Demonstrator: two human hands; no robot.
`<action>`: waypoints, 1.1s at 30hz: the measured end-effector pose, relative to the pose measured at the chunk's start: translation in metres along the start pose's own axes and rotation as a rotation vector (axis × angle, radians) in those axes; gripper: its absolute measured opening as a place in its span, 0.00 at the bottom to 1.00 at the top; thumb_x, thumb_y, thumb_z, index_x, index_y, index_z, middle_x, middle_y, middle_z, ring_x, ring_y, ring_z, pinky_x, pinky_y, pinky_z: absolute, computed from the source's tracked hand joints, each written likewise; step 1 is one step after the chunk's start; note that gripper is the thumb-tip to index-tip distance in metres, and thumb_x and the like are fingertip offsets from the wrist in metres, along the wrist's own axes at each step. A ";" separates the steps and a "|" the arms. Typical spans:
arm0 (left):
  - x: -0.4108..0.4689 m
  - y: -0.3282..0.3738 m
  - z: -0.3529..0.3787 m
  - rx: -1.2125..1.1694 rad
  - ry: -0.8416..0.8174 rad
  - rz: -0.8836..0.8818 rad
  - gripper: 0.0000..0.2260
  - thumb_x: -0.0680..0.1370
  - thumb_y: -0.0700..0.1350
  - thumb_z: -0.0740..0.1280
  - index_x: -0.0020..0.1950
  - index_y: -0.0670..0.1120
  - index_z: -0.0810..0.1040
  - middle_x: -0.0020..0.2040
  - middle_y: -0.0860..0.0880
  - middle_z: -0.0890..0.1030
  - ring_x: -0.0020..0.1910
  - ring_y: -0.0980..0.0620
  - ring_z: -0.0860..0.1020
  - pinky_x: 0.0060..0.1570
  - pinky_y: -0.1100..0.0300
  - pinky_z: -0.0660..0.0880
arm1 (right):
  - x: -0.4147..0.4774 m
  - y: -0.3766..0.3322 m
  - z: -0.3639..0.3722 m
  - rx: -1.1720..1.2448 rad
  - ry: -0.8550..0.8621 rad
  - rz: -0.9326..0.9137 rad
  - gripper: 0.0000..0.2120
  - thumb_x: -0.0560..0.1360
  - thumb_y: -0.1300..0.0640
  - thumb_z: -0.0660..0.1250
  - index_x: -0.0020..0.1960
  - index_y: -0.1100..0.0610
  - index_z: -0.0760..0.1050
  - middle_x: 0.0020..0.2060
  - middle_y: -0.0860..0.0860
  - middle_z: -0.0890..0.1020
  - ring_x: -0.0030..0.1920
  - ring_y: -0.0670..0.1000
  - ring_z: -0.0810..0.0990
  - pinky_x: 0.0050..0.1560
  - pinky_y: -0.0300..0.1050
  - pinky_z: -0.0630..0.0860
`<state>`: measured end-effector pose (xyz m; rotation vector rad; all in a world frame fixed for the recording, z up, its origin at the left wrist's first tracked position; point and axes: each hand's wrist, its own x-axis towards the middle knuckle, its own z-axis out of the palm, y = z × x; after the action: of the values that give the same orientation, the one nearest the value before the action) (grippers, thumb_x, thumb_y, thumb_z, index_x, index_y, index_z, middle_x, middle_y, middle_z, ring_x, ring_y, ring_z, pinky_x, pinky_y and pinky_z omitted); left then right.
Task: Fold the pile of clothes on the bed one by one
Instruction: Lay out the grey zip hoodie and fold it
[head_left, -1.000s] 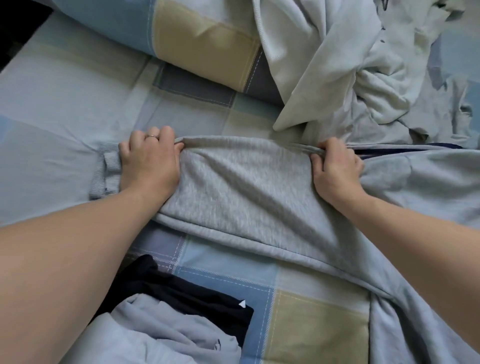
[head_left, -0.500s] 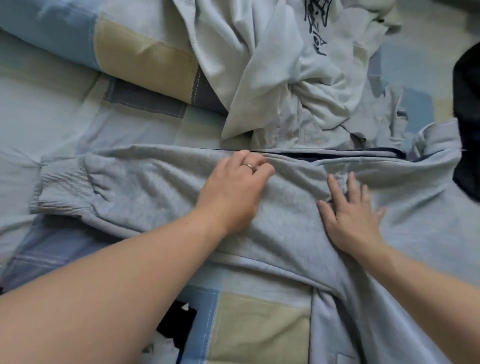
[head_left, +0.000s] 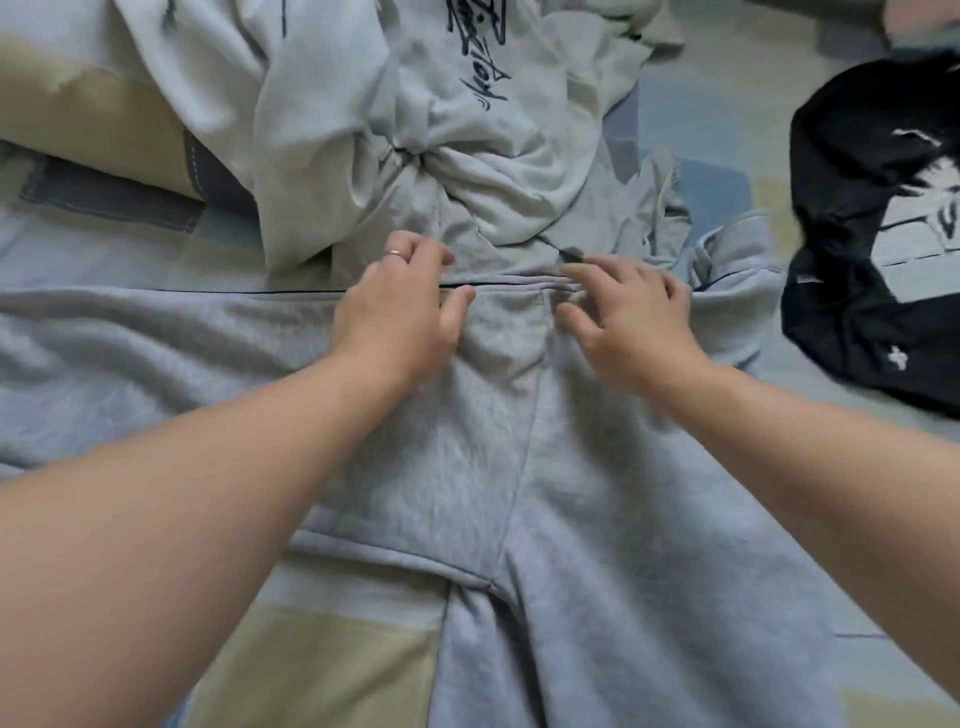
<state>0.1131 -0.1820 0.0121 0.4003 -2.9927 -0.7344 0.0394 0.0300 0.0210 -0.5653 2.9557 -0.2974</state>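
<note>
Here, left hand (head_left: 397, 317) and right hand (head_left: 634, 317), fingers loosely apart, blurred, on grey sweatpants (head_left: 467, 447).

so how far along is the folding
Done: no finished, folded piece shows in this view. In hand: the grey sweatshirt lies spread out on the bed, with the left hand and right hand at its far edge. Left: folding that one, then the crumpled pale printed top heaped behind it and the black garment at the right, both unfolded.
</note>
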 end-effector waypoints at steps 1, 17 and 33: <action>0.011 0.004 -0.001 -0.002 -0.097 -0.041 0.19 0.81 0.57 0.64 0.68 0.50 0.73 0.68 0.47 0.71 0.62 0.42 0.75 0.59 0.48 0.72 | 0.005 0.005 -0.002 -0.069 -0.079 -0.005 0.20 0.80 0.44 0.61 0.72 0.42 0.69 0.70 0.46 0.73 0.73 0.53 0.66 0.75 0.60 0.48; 0.024 0.007 0.004 0.110 -0.004 -0.044 0.06 0.83 0.52 0.62 0.54 0.51 0.72 0.54 0.47 0.74 0.51 0.37 0.76 0.45 0.50 0.68 | 0.017 0.019 -0.009 -0.037 0.267 0.128 0.03 0.78 0.56 0.63 0.51 0.50 0.75 0.48 0.50 0.81 0.53 0.57 0.77 0.58 0.52 0.60; -0.003 0.044 0.110 0.224 -0.126 0.260 0.30 0.79 0.65 0.43 0.82 0.61 0.47 0.83 0.58 0.45 0.81 0.54 0.43 0.79 0.52 0.40 | 0.000 0.071 0.046 -0.114 -0.111 0.163 0.34 0.82 0.38 0.51 0.82 0.48 0.41 0.82 0.50 0.40 0.81 0.53 0.36 0.76 0.69 0.38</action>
<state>0.0954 -0.0937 -0.0649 -0.0334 -3.1682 -0.4188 0.0212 0.0872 -0.0391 -0.3369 2.9013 -0.0785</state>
